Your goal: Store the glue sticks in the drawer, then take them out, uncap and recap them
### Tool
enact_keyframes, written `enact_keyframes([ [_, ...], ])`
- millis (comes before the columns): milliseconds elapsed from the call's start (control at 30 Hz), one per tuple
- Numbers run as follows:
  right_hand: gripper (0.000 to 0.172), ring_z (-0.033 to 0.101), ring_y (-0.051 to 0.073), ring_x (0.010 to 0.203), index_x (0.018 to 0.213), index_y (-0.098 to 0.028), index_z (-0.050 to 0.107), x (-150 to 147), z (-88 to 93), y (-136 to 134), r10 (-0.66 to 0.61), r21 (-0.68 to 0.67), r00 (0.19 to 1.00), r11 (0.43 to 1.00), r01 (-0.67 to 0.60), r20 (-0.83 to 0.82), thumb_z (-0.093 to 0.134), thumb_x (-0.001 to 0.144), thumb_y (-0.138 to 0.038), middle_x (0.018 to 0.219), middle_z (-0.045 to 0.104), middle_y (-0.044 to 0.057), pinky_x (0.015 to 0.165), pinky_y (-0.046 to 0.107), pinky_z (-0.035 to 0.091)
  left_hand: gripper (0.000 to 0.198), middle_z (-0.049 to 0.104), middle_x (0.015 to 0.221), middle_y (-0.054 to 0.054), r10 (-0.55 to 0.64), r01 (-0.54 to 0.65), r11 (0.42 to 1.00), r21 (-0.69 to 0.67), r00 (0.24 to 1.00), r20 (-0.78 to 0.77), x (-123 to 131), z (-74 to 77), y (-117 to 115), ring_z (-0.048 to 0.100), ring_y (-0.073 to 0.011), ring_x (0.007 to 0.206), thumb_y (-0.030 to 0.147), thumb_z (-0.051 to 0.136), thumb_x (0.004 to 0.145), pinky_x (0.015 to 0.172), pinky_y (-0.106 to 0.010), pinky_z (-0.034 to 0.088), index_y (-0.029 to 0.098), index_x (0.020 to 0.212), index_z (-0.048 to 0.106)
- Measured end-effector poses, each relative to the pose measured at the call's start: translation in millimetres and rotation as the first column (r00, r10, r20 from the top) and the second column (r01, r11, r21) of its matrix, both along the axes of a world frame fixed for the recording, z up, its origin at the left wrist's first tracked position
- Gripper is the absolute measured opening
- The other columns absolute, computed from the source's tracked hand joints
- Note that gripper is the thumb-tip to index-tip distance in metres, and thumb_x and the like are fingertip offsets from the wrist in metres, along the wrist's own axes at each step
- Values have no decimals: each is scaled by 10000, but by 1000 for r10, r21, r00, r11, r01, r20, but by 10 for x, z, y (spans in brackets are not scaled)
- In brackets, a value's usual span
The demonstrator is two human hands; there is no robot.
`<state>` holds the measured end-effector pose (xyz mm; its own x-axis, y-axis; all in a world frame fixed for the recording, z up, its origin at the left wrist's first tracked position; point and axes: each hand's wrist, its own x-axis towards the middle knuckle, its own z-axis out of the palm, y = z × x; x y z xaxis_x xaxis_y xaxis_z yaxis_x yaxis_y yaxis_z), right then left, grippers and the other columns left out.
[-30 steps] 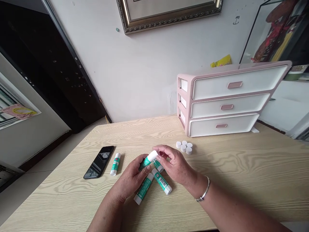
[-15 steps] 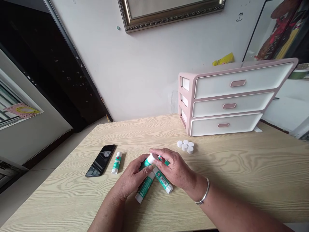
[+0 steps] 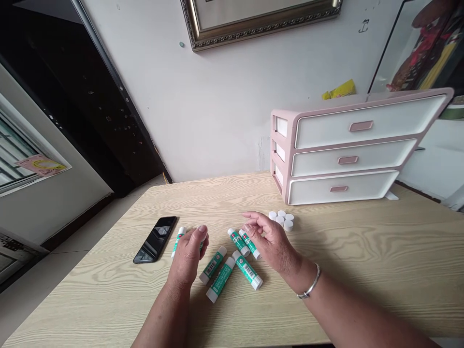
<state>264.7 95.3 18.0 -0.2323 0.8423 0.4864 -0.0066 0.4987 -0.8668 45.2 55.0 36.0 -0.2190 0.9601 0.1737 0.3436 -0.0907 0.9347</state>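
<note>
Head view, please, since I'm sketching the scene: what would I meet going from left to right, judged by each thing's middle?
Black phone → left hand → group of five green-and-white glue sticks → cluster of white caps → pink-and-white drawer unit.

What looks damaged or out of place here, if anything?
The wall looks marred: a rough patch left of the pink drawer unit and a dark mark right of the picture frame break its plain surface. Nothing looks spilled on the table.
</note>
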Motion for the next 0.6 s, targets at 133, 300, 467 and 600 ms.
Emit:
enact_keyframes([
  [133,295,651,148,776,1235,-238,622,1,-23,19,-4,-15,1000,1000,4,1,566,975,-367,913,698,36,682,272,538,475,395,501,17,16,-19,1000,25,994,112,-84,-57,31,341,-119,492,531,407,875,450,-242,282,209,530,461],
  [300,294,685,159,796,1216,-238,630,23,-53,71,6,-59,1000,998,-7,-10,539,987,-398,962,713,53,718,295,550,437,388,498,25,56,-61,998,20,979,196,-148,-85,50,322,-102,467,496,437,843,431,-234,247,201,520,457],
  [467,313,695,181,834,1175,-216,644,53,-4,86,-53,-50,998,997,55,21,509,999,-437,890,706,50,706,293,543,419,391,488,23,43,-47,999,18,985,166,-125,-67,43,326,-105,468,479,436,830,433,-237,259,203,516,458],
  [600,343,680,173,776,1131,-200,659,73,46,83,-102,-50,994,993,103,29,481,1006,-465,819,686,40,686,287,532,419,377,487,34,75,-77,997,3,977,201,-100,-61,60,313,-100,454,491,454,825,424,-235,245,208,517,440],
])
